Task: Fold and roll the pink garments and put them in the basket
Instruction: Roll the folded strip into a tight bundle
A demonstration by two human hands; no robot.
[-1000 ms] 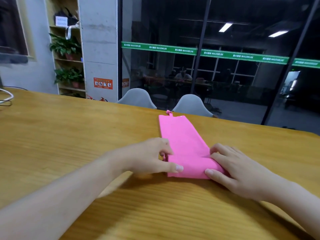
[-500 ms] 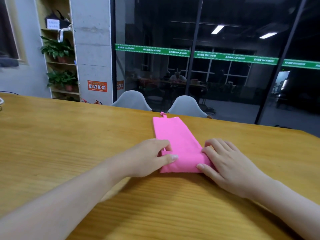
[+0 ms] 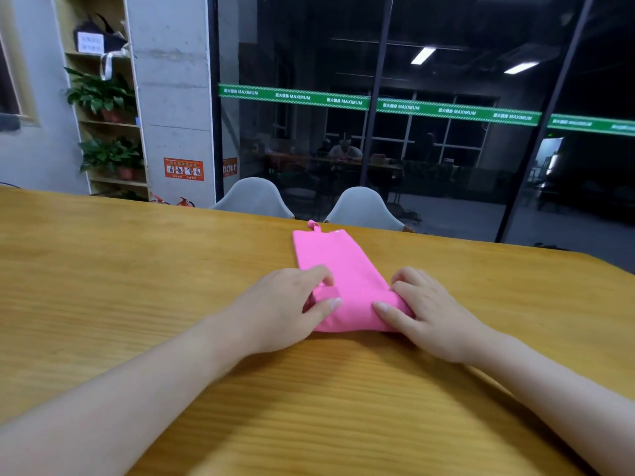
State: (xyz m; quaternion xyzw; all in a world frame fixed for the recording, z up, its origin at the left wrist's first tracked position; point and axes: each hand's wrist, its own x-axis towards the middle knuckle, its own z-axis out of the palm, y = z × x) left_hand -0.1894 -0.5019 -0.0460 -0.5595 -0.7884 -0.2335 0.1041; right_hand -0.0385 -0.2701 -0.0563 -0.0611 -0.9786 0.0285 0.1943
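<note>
Head view, looking down the two bare forearms: both hands sit at the near end of the pink garment, which lies as a long folded strip on the wooden surface, running away toward its far edge. The left hand curls round the left side of the near end, thumb stretched along the front and fingers tucked over the cloth. The right hand grips the right side the same way, thumb low on the fabric and knuckles bent over the top. Between them the near end is bunched into a thick rounded roll. A second ago that end lay flat under their fingers; now it is turned over on itself, and the flat stretch of pink beyond the hands is shorter. The hands have also drawn nearer each other. At the far end a small pink loop pokes out near the surface's edge. Beyond the surface stand two pale grey chairs, then dark glass walls with a green strip, and a shelf with potted plants off to the left.
</note>
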